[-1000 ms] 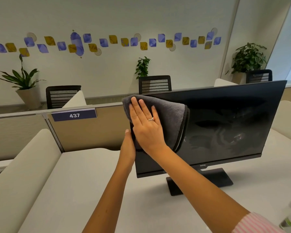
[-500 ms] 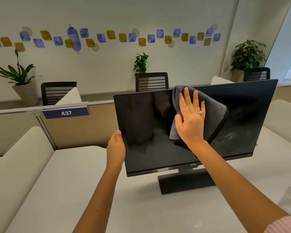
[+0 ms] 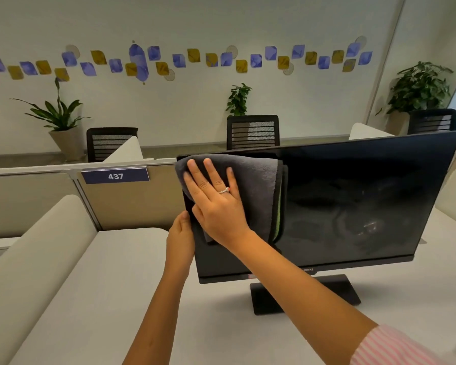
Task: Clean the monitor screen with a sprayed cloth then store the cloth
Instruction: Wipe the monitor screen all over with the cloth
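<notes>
A striped pink sleeve (image 3: 390, 346) shows at the lower right corner, and from it the right forearm runs up and to the left across the lower screen. The left forearm rises from the bottom edge, nearly straight up. Both arms pass over a pale desk (image 3: 95, 299).

The left hand (image 3: 181, 238) holds the left edge of the monitor (image 3: 353, 201), with the thumb lying along the front of the bezel; the other fingers are behind the panel, so how they curl cannot be told. The right hand (image 3: 216, 201) lies flat on the cloth (image 3: 258, 185), fingers straight and slightly spread, pointing up and left, pressing it against the upper left part of the screen. A ring (image 3: 223, 191) sits on one finger.

The cloth is grey, folded, with a green edge showing along its right fold. It covers the top left corner of the screen and hangs down to about mid-height. The screen is dark and shows faint reflections on its right half. The monitor stands on a flat black base (image 3: 306, 293) on the desk.

Behind the desk a low partition carries a plate (image 3: 115, 176) reading 437. Past it stand three mesh-backed chairs (image 3: 252, 131) and three potted plants (image 3: 58, 114) against a wall with blue and yellow shapes.
</notes>
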Demonstrator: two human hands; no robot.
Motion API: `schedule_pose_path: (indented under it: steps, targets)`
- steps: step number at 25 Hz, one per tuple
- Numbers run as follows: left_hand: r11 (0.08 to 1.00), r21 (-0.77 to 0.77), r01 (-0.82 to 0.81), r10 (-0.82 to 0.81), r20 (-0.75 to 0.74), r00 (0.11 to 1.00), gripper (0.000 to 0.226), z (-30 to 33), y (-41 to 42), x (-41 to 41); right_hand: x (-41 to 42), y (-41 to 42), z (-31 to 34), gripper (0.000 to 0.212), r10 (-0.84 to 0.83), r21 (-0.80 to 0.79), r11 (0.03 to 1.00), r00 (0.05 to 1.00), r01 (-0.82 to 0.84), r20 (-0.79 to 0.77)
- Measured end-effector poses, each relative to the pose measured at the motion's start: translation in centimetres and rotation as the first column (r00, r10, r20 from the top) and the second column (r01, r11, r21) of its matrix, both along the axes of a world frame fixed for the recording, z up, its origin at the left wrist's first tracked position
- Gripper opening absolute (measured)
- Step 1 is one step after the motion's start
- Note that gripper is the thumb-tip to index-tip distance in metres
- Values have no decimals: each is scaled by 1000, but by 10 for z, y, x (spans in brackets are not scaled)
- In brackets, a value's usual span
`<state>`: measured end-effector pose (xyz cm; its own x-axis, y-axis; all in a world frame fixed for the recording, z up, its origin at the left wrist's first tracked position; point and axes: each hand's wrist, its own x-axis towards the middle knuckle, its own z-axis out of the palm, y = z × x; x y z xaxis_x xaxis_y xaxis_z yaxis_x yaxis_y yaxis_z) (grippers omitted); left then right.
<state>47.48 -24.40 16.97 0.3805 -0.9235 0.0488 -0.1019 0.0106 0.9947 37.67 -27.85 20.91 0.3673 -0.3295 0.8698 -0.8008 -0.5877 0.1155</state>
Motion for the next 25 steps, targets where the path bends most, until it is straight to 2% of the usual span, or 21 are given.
schedule_pose_path:
  steps: [4, 7, 10, 12, 14, 16, 18, 21, 25]
  targets:
    - [996, -60, -63, 65, 34, 997, 46, -1, 1, -8, -6, -1, 1, 52, -59, -31, 998, 997, 57, -58]
    - [990, -104, -92, 96, 39, 995, 50, -4, 2, -16, -28, -4, 2, 59, -89, -46, 995, 996, 88, -26]
    - [945, -255, -206, 266, 227, 937, 48, 9, 3, -19, -60, -6, -4, 60, -124, -51, 991, 992, 126, 25]
    - [877, -441, -193, 381, 392, 837, 50, 31, 0, -16, -85, -8, -7, 60, -174, -52, 983, 984, 176, 50]
    - [826, -552, -111, 475, 576, 665, 52, 56, -6, -10, -110, -9, -8, 62, -218, -48, 974, 972, 223, 90]
    - [823, -568, -19, 507, 719, 475, 52, 78, -14, -9, -136, -11, -8, 62, -249, -4, 967, 954, 253, 168]
    - [846, -529, 61, 480, 808, 341, 51, 92, -20, -12, -159, -13, -6, 59, -271, 57, 962, 916, 267, 297]
    - [866, -484, 127, 440, 857, 270, 47, 101, -26, -20, -175, -15, -3, 59, -288, 113, 957, 847, 266, 447]
    - [877, -454, 159, 418, 883, 215, 46, 103, -29, -34, -171, -18, -3, 58, -275, 114, 961, 844, 251, 461]
